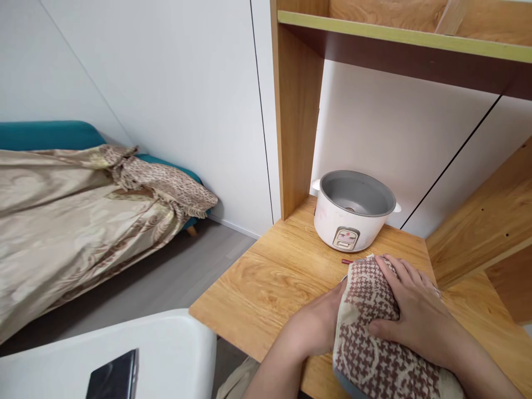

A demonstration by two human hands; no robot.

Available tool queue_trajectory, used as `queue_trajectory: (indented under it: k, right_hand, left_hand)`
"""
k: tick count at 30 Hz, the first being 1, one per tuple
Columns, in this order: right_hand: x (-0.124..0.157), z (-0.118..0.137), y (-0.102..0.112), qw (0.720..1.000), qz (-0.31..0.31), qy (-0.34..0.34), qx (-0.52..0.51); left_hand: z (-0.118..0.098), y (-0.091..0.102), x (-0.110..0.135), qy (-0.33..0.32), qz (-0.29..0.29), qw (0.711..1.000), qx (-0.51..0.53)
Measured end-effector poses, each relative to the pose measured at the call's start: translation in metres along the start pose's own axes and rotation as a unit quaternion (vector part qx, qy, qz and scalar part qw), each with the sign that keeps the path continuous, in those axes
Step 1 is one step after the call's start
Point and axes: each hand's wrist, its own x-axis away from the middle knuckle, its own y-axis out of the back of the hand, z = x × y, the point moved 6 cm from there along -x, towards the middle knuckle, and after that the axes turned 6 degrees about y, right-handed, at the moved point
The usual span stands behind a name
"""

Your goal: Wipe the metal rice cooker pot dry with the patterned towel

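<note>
A brown-and-cream patterned towel [366, 332] is bunched between my hands at the lower right, above the wooden desk. My right hand [415, 310] lies over it, fingers curved around the cloth and thumb pressed against its near face. From the left side my left hand [318, 321] reaches behind the towel, closed against something the cloth covers; its fingertips are hidden. A blue-grey edge [347, 386] shows below the towel, too little of it to name. Beyond my hands stands a white rice cooker [328, 224], lidless, its grey inside visible.
The wooden desk [249, 285] carries a small dark red strip [347, 261] before the cooker. A shelf [399, 33] overhangs it. A black phone [112, 377] lies on a white surface [178, 332] at lower left. A cloth-covered teal sofa [45, 136] stands along the wall.
</note>
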Motion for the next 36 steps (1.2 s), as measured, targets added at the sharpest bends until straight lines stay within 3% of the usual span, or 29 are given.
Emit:
queue_trajectory:
  k: [5,13,23,31,36]
  right_hand:
    - [-0.001,-0.001,0.002,0.999,-0.036,0.01,-0.01]
    - [0.003,0.004,-0.001,0.999,0.0,0.048,0.007]
    - [-0.001,0.002,0.003,0.996,-0.059,0.067,-0.007]
    - [0.003,0.008,-0.003,0.996,0.012,0.09,0.007]
    - [0.005,0.011,0.003,0.992,-0.024,0.127,-0.013]
  left_hand:
    - [-0.007,-0.001,-0.004,-0.044,0.001,0.999,0.006]
    - [0.004,-0.002,0.0,-0.002,0.0,1.0,0.001]
    - [0.0,-0.004,-0.006,-0.047,0.018,0.999,-0.01]
    - [0.007,0.0,0.003,0.013,-0.008,1.0,0.006]
    - [0.005,-0.002,-0.001,0.003,0.008,1.0,-0.018]
